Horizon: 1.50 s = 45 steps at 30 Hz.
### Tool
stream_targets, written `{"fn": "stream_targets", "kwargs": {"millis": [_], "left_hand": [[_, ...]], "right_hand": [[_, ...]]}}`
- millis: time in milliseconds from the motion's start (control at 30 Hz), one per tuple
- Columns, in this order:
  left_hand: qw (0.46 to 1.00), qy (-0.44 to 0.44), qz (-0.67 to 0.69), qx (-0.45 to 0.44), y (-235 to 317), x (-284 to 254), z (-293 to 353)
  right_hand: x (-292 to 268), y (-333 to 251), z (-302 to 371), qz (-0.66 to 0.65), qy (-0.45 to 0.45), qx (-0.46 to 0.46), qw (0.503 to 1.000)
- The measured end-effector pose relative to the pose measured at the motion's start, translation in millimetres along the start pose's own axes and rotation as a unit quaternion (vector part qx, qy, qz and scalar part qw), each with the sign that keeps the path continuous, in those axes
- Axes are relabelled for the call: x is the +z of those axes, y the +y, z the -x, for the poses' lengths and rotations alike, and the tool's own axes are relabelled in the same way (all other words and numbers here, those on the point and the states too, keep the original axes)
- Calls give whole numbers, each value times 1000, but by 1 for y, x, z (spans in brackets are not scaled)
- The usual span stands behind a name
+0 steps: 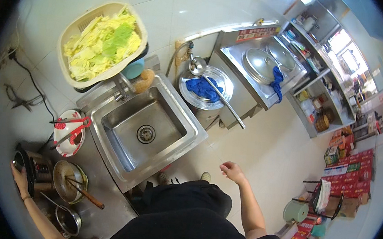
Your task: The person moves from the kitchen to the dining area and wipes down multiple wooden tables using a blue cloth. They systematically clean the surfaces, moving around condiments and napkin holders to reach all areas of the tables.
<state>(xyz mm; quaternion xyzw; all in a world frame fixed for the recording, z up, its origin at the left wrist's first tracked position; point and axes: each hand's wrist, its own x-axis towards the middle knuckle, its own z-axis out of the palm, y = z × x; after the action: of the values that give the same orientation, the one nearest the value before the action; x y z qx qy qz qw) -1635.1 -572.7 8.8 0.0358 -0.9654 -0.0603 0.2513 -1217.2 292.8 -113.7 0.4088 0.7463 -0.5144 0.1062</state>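
My left hand (21, 180) reaches to the far left and rests against the outer side of an electric cooker (41, 173), near its dark lid. Its fingers look stretched along the cooker, partly hidden at the picture's rim. Beside the cooker stands a pan (63, 189) with brown residue and a wooden-handled utensil (90, 197) lying in it. My right hand (232, 172) hangs over the floor, right of the steel sink (143, 124), its fingers curled in with nothing visible in them.
A cream basket of cut cabbage leaves (102, 45) stands behind the sink. Red-handled tongs (73, 132) lie on a red-and-white plate (64, 147). A long ladle (221, 95) juts from a lidded pot (226, 83) past the counter. Red boxes (355, 175) are stacked at right.
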Motion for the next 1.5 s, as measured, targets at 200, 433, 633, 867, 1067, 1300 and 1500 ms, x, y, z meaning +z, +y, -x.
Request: {"fn": "stream_targets", "kwargs": {"millis": [200, 433, 633, 867, 1067, 1300, 1500], "left_hand": [[916, 389, -51, 81, 249, -80, 66], [961, 155, 226, -44, 522, 47, 238], [935, -89, 310, 146, 716, 13, 328], [923, -16, 358, 139, 834, 4, 310], [903, -71, 384, 179, 889, 16, 359], [906, -127, 371, 156, 842, 63, 496], [932, -299, 205, -32, 739, 103, 603]], "right_hand": [[-29, 98, 42, -67, 60, 161, 983], [-89, 151, 73, -175, 160, 182, 954], [-159, 240, 125, -238, 251, 207, 915], [-229, 302, 135, -212, 240, 326, 890], [-263, 273, -9, -195, 183, 192, 944], [-205, 280, -238, 104, 5, 22, 994], [-113, 239, -397, 95, -80, -15, 992]]}}
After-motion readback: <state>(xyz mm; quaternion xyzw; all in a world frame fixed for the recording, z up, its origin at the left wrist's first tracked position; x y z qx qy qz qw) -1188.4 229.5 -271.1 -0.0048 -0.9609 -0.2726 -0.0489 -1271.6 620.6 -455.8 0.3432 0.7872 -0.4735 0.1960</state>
